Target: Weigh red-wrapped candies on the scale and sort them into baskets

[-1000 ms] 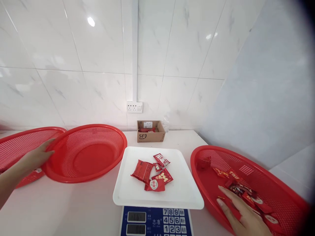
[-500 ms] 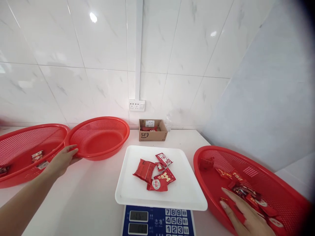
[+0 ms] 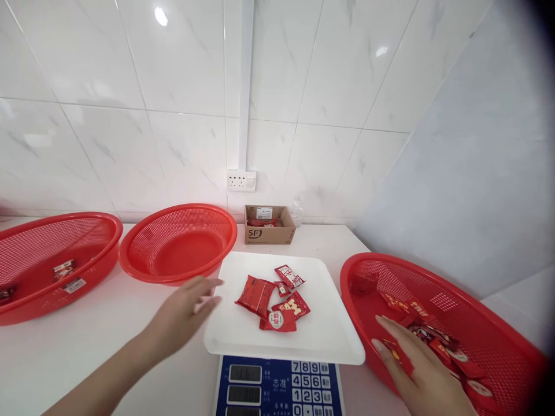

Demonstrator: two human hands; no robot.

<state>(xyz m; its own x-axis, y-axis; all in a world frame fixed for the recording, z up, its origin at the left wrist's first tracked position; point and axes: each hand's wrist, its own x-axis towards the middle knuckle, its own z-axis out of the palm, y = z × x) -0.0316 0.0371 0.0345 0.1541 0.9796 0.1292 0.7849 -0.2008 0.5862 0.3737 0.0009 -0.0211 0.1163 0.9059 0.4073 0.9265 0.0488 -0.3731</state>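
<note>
My left hand (image 3: 184, 312) is empty, its fingers apart, just beside the left edge of a white scale tray (image 3: 329, 341). Several red snack packets lie on the tray, among them a plump red packet (image 3: 255, 296), a flat packet with a round white label (image 3: 280, 320) and a red-and-white packet (image 3: 289, 277). Over the near side of the right red basket (image 3: 359, 323), my right hand (image 3: 427, 375) has a small red packet with yellow marks (image 3: 398, 353) between thumb and fingers. Other packets (image 3: 455, 352) lie in that basket, partly hidden by the hand.
Below the tray is the blue scale panel (image 3: 280, 384) with keys and displays. A middle red basket (image 3: 177, 248) and a left red basket (image 3: 99, 260) holding a few packets stand on the left. Near the tiled wall is a cardboard box (image 3: 271, 234) with red packets.
My left hand has left the rim of the middle basket and moved right to the tray; that basket sits slightly further right. My right hand has shifted a little left, the red packet showing more.
</note>
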